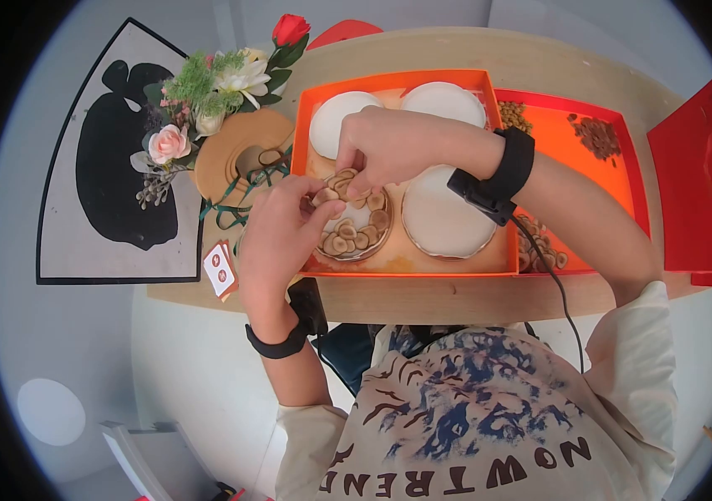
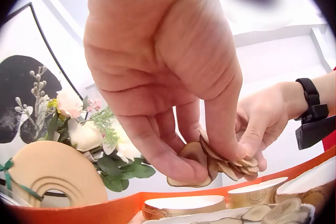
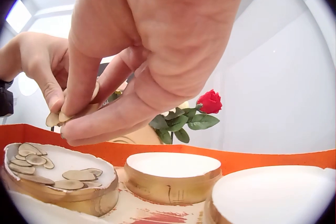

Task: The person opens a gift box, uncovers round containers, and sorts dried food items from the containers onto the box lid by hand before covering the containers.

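Both hands meet above a round white-topped dish (image 3: 63, 179) at the near left of the orange tray; thin brown-rimmed slices (image 1: 347, 238) lie on it around a bare white patch. The left hand (image 2: 163, 77) pinches several overlapping slices (image 2: 197, 155) between thumb and fingers. Close beside it, the right hand (image 3: 142, 50) has its thumb and fingertips closed on slices (image 3: 64, 117) from the same cluster. Slices partly hide behind the fingers in the head view.
Three other white-topped dishes (image 1: 449, 213) share the orange tray (image 1: 406, 265). A red tray (image 1: 635, 179) at right holds small brown pieces (image 1: 596, 138) and more slices (image 1: 544, 250). Flowers (image 1: 222, 83), a tan disc (image 1: 230, 150) with green ribbon and cards (image 1: 220, 269) lie left.
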Demonstrator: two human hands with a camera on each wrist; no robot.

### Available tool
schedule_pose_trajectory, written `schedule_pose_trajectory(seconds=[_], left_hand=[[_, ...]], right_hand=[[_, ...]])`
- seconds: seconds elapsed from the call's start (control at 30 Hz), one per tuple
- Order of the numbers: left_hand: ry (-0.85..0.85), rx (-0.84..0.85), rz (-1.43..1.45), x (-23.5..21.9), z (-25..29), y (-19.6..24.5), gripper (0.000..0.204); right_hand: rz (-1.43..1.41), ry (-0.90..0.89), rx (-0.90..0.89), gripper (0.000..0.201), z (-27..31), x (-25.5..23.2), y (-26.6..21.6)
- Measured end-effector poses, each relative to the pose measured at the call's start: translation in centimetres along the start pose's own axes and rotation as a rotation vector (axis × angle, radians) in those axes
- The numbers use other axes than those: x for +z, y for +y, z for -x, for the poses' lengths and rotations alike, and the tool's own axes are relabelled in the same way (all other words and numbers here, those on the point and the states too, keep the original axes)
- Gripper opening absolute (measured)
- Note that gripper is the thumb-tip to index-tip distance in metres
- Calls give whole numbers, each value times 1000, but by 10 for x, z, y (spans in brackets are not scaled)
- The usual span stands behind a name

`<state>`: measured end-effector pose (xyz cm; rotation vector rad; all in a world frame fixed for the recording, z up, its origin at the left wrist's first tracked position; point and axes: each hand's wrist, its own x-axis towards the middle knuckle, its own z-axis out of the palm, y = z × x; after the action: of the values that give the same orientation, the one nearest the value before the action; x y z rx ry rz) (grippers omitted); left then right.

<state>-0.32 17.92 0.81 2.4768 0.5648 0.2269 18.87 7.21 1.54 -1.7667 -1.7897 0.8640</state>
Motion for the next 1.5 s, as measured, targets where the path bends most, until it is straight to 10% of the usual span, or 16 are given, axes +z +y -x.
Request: schedule_pose_trajectory(seconds=[0.43,0.8,0.97,1.1,1.5], left_hand=[[-88,214,-164,32,-32,122,29],[-262,681,-162,170,-56,234,30],[-247,677,-102,238,-47,259,26],[-588,415,-118,264,-50,263,21],[-603,450,-222,257,-46,249,25]], right_hand=[[-81,156,59,20,118,-37,34],[-135,273,291,19,316,-34,88],[-172,276,529,18,364,-13,106],[-189,235,580,18,375,4,128],[-126,148,628,21,351,16,123]])
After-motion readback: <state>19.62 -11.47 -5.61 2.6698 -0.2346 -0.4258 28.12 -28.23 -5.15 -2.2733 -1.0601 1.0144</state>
